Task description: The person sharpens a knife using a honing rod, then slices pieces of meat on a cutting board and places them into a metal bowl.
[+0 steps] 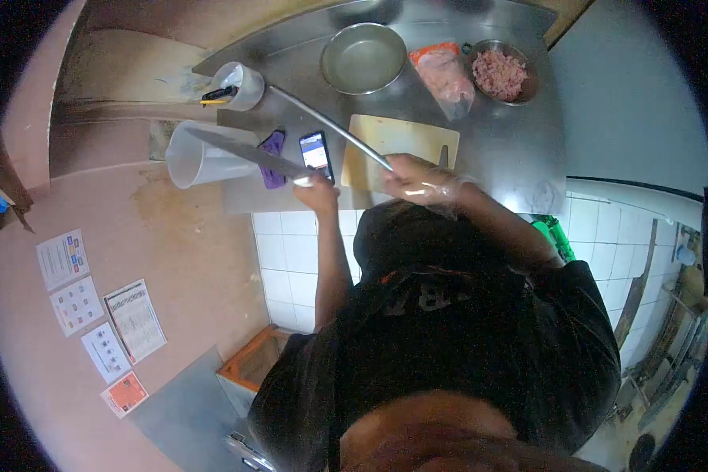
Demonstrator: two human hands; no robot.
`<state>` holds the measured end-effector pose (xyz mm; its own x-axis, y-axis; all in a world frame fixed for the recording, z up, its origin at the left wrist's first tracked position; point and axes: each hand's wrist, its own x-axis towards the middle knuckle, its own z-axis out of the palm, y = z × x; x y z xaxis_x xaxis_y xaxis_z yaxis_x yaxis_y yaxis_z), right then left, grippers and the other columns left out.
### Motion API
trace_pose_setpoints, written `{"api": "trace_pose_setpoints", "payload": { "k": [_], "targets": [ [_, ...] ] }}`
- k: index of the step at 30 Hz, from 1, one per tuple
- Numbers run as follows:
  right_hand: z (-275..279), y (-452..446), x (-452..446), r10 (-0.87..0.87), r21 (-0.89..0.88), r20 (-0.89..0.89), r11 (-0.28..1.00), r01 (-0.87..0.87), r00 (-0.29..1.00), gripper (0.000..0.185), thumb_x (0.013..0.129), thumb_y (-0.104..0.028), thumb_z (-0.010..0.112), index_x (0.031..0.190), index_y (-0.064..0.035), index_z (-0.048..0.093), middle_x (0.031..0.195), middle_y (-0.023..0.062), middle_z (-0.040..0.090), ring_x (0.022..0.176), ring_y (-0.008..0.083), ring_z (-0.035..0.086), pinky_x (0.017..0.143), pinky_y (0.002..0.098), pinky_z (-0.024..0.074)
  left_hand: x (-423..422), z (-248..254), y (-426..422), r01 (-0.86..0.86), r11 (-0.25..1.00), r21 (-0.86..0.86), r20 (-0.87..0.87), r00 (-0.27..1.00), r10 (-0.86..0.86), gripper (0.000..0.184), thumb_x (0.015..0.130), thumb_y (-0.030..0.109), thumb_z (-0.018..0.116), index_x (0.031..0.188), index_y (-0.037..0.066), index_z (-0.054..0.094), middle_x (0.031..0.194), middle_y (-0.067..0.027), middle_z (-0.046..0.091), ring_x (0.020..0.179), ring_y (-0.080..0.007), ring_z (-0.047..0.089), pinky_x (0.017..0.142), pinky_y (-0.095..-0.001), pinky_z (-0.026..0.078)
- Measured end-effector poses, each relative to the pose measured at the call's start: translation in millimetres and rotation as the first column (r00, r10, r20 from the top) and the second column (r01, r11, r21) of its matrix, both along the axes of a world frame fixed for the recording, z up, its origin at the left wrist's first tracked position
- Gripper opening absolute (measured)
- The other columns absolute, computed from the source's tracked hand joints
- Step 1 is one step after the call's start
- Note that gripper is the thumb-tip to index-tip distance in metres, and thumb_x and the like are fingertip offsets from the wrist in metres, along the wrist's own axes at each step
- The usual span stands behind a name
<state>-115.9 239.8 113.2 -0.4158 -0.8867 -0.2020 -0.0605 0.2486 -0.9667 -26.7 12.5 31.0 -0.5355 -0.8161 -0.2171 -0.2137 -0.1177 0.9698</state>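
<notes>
My left hand [318,193] is closed round the white handle of a long kitchen knife [248,153], its blade pointing away to the left. My right hand [417,179], in a clear plastic glove, grips a honing steel [330,126]; its rod slants up and left over the counter. The knife and the rod are apart. Below my right hand is a pale cutting board [401,135], with a dark, slim object [444,157] near its right edge. A lit phone [315,151] lies beyond my left hand, beside a purple cloth [272,157].
On the steel counter [511,149] stand a metal bowl of liquid [363,59], a bag of pale meat [446,79] and a bowl of chopped meat [499,75]. A translucent jug [185,157] and a white tub with tools [240,85] stand at the left, near the wall.
</notes>
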Motion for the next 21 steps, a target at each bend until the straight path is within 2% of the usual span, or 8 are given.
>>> {"api": "trace_pose_setpoints", "payload": {
  "k": [2,3,8,10,12,14,17,21],
  "targets": [
    [-29.9,-15.1,18.1,0.089,0.035,-0.150,0.996,-0.085,0.985,0.018,0.090,-0.019,0.062,0.087,-0.0057,0.050,0.074,0.0013,0.050,0.068,0.0119,0.046,0.061,0.0334,0.0420,-10.5,2.4,20.0,0.061,0.485,-0.873,0.014,0.995,-0.100,0.016,0.086,0.007,0.056,0.079,-0.006,0.062,0.064,-0.0068,0.057,0.057,-0.0205,0.055,0.058,-0.0409,0.048],
    [10.1,-9.6,22.4,0.127,-0.048,-0.121,0.990,-0.133,0.984,0.019,0.091,-0.021,0.061,0.091,-0.0051,0.051,0.075,0.0014,0.050,0.069,0.0114,0.046,0.061,0.0329,0.0421,-14.6,-71.0,-0.5,-0.018,0.870,-0.492,-0.229,0.967,-0.109,0.013,0.084,0.005,0.056,0.080,-0.007,0.062,0.068,-0.0104,0.061,0.064,-0.0228,0.060,0.064,-0.0425,0.049],
    [29.6,7.6,-1.6,0.065,0.007,-0.042,0.998,-0.064,0.997,0.020,0.090,-0.021,0.061,0.086,-0.0051,0.049,0.071,0.0005,0.047,0.065,0.0127,0.045,0.058,0.0327,0.0402,-26.9,12.7,13.2,-0.029,0.969,-0.247,0.022,0.999,0.035,0.011,0.080,0.004,0.059,0.079,-0.007,0.060,0.071,-0.0158,0.063,0.067,-0.0233,0.062,0.063,-0.0378,0.048],
    [4.0,0.0,3.2,0.027,0.013,0.004,1.000,-0.027,1.000,0.020,0.089,-0.020,0.061,0.084,-0.0056,0.048,0.069,-0.0002,0.045,0.063,0.0125,0.044,0.056,0.0332,0.0393,-23.1,19.7,30.1,-0.061,0.778,-0.625,-0.158,0.986,-0.050,0.016,0.079,0.008,0.060,0.080,-0.008,0.060,0.068,-0.0161,0.063,0.064,-0.0240,0.062,0.061,-0.0379,0.049],
    [-42.1,-13.9,15.4,0.228,0.056,0.079,0.971,-0.233,0.970,0.021,0.089,-0.018,0.060,0.081,-0.0055,0.046,0.067,-0.0011,0.043,0.062,0.0115,0.042,0.054,0.0339,0.0379,-20.8,-19.9,8.6,0.190,0.742,-0.643,0.148,0.981,-0.124,0.019,0.078,0.009,0.058,0.082,-0.009,0.061,0.065,-0.0158,0.063,0.062,-0.0252,0.062,0.060,-0.0402,0.050],
    [-14.6,-5.6,9.0,0.216,0.044,0.057,0.975,-0.218,0.975,0.020,0.090,-0.017,0.059,0.080,-0.0051,0.046,0.067,-0.0012,0.042,0.061,0.0117,0.042,0.054,0.0344,0.0375,-24.6,-92.3,-30.4,0.057,0.589,-0.806,0.168,0.976,0.136,0.017,0.078,0.009,0.058,0.080,-0.007,0.061,0.063,-0.0143,0.062,0.059,-0.0241,0.061,0.057,-0.0402,0.048],
    [24.7,11.8,-0.3,0.027,-0.005,0.018,1.000,-0.027,0.999,0.019,0.092,-0.018,0.056,0.081,-0.0047,0.047,0.069,0.0009,0.046,0.062,0.0148,0.045,0.055,0.0350,0.0378,-17.5,-38.4,-10.1,-0.005,0.872,-0.489,0.002,1.000,0.007,0.019,0.077,0.012,0.061,0.079,-0.007,0.061,0.066,-0.0165,0.063,0.061,-0.0276,0.062,0.058,-0.0391,0.047],
    [-39.5,-11.0,41.9,0.013,-0.052,-0.144,0.998,-0.020,0.989,0.022,0.091,-0.022,0.057,0.081,-0.0030,0.050,0.067,0.0026,0.049,0.061,0.0165,0.046,0.056,0.0350,0.0397,-7.1,-115.2,-33.7,0.065,0.976,-0.210,-0.112,0.990,-0.090,0.013,0.072,0.007,0.058,0.078,-0.004,0.060,0.066,-0.0149,0.062,0.061,-0.0279,0.061,0.057,-0.0360,0.046]
  ]
}}
